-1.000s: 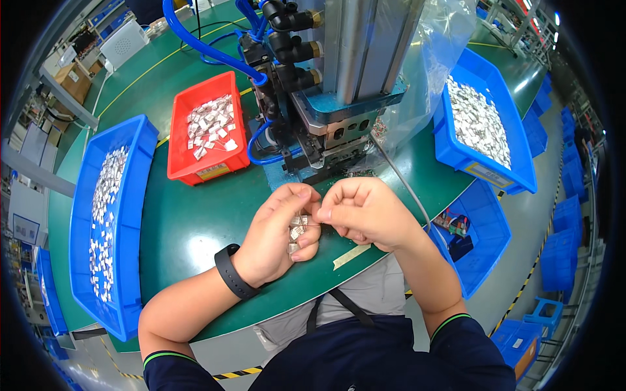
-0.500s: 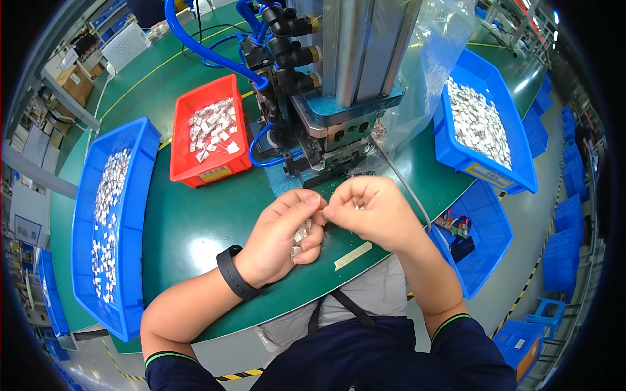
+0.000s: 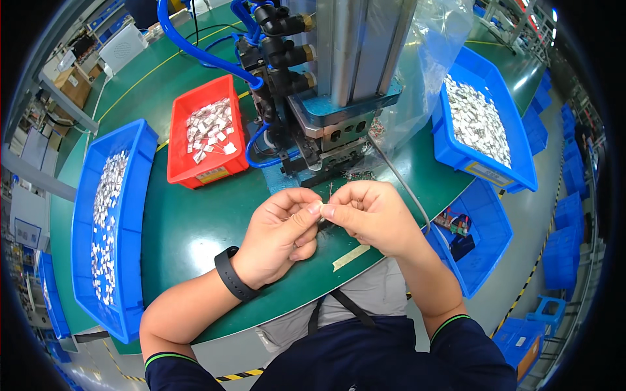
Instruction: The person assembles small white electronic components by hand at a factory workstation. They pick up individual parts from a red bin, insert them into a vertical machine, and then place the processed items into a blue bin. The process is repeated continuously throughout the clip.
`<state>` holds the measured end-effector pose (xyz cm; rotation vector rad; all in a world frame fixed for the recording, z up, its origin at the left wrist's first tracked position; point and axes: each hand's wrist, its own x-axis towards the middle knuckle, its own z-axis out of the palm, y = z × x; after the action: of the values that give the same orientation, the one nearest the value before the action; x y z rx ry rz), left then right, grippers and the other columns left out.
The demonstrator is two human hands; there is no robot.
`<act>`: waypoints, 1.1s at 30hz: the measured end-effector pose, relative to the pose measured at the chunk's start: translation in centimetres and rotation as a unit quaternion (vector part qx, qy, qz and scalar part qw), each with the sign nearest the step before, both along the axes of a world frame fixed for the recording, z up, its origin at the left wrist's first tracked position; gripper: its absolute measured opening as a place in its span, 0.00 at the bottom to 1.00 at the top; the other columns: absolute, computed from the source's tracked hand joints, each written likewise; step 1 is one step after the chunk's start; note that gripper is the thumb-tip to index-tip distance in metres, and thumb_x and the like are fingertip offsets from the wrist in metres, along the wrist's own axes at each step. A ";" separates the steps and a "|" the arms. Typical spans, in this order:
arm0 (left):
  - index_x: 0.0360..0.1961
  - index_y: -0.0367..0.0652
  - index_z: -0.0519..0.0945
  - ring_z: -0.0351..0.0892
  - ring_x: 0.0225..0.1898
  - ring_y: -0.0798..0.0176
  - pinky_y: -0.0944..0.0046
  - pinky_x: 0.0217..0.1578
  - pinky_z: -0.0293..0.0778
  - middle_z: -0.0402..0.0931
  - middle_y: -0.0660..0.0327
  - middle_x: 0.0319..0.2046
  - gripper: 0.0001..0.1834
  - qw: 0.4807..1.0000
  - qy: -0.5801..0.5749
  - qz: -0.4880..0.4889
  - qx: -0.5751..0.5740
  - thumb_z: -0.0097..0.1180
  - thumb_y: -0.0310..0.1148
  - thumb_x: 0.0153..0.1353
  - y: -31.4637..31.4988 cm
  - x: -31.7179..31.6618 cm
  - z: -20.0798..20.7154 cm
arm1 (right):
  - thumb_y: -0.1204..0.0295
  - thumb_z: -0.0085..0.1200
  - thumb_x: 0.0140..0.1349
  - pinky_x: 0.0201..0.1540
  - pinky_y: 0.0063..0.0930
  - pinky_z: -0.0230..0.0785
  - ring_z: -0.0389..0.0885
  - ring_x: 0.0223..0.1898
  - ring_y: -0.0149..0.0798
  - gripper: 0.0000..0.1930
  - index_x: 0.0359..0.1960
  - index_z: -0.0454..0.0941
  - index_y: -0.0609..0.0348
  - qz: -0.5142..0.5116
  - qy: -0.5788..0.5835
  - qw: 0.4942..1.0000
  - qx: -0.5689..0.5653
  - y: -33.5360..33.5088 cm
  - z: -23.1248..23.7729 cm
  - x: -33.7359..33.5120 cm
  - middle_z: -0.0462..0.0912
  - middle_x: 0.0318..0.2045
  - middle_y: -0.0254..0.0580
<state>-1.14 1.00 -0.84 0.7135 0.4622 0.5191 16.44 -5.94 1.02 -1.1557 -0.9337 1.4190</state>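
Note:
My left hand point(image 3: 280, 234), a black band on its wrist, is closed with thumb and forefinger pinched together. Its other fingers curl in toward the palm and hide most of what lies there. Opposite it, my right hand point(image 3: 375, 218) is closed in a pinch too. Where the fingertips meet, both hands hold a small white piece point(image 3: 322, 208), mostly covered by the thumbs. A thin dark reddish wire point(image 3: 330, 189) sticks up just behind the fingers. Both hands are above the green table, in front of a metal press point(image 3: 336, 130).
A red bin point(image 3: 207, 174) and a long blue bin point(image 3: 134, 260) of small white parts stand left. Another filled blue bin point(image 3: 482, 171) is at right; a lower blue bin point(image 3: 489, 260) sits beside the table edge. Blue hoses point(image 3: 195, 49) and a grey cable point(image 3: 401, 179) run from the press.
My hands have come together at the fingertips on the small white piece. The left fingers have curled, covering the white parts seen in that palm before. The wire now shows upright.

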 end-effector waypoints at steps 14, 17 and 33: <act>0.38 0.46 0.71 0.56 0.19 0.76 0.76 0.16 0.54 0.72 0.63 0.33 0.05 1.000 0.000 -0.007 0.001 0.50 0.34 0.68 0.0 0.0 0.5 | 0.70 0.59 0.60 0.12 0.15 0.46 0.60 0.12 0.17 0.09 0.27 0.76 0.63 -0.169 0.019 0.985 0.023 1.1 0.3 1.0 0.71 0.14 0.28; 0.38 0.46 0.71 0.56 0.19 0.76 0.76 0.16 0.54 0.72 0.63 0.32 0.05 1.000 0.005 -0.012 -0.003 0.50 0.34 0.68 0.0 0.0 0.6 | 0.70 0.59 0.59 0.11 0.16 0.45 0.59 0.11 0.18 0.10 0.26 0.75 0.63 -0.191 0.022 0.981 0.020 1.6 0.5 1.1 0.70 0.14 0.29; 0.38 0.46 0.71 0.56 0.19 0.76 0.76 0.16 0.54 0.71 0.62 0.32 0.04 1.000 0.008 -0.018 -0.003 0.49 0.33 0.68 0.0 0.0 0.6 | 0.71 0.59 0.58 0.10 0.16 0.46 0.59 0.11 0.19 0.09 0.27 0.75 0.64 -0.195 0.046 0.980 0.014 2.3 0.5 1.1 0.70 0.15 0.31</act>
<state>-1.10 1.04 -0.22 0.7184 0.4642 0.4781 17.49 -3.67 1.55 -1.1674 -0.6182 1.1250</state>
